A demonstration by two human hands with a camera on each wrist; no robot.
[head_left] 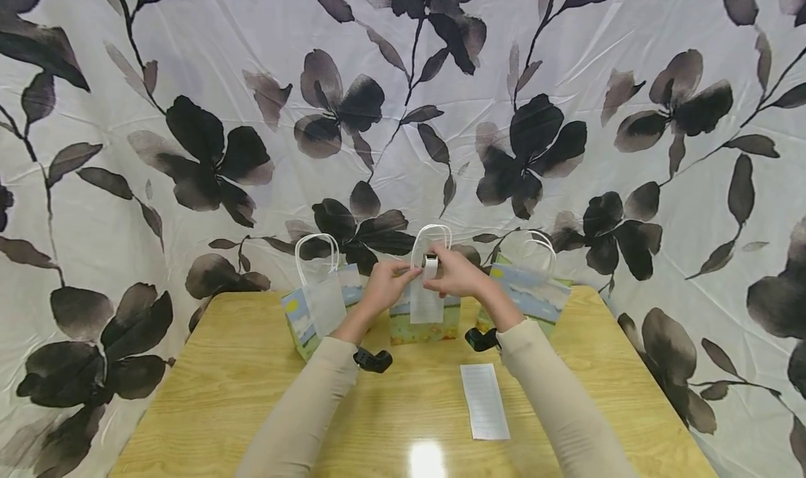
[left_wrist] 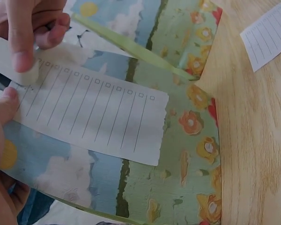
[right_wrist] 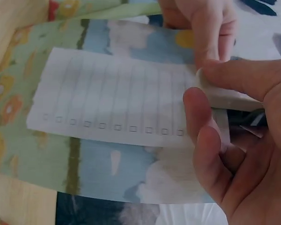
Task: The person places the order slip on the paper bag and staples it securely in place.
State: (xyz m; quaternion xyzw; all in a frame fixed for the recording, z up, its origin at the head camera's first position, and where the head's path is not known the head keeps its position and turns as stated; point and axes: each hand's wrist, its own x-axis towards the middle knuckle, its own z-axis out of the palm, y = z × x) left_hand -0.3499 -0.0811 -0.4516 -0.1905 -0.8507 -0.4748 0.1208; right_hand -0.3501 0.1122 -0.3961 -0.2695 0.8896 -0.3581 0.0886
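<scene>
A paper gift bag [head_left: 403, 332] with white handles and a landscape print stands at the table's back middle. A lined checklist sheet [left_wrist: 98, 112] lies against its front, its upper end at the bag's rim. My left hand [head_left: 385, 285] pinches the sheet and bag rim, thumb in front, some fingers behind. My right hand [head_left: 460, 275] grips a small white stapler [right_wrist: 229, 96], thumb on its top. The stapler sits over the sheet's upper end and the rim; whether its jaws are pressed together is hidden.
Similar bags stand on either side: a left bag [head_left: 296, 317] with a white sheet [head_left: 325, 306] on its front, and a right bag [head_left: 535, 299] partly behind my right forearm. Another lined sheet [head_left: 485, 401] lies on the wooden table [head_left: 220, 394]. Floral cloth [head_left: 403, 114] hangs behind.
</scene>
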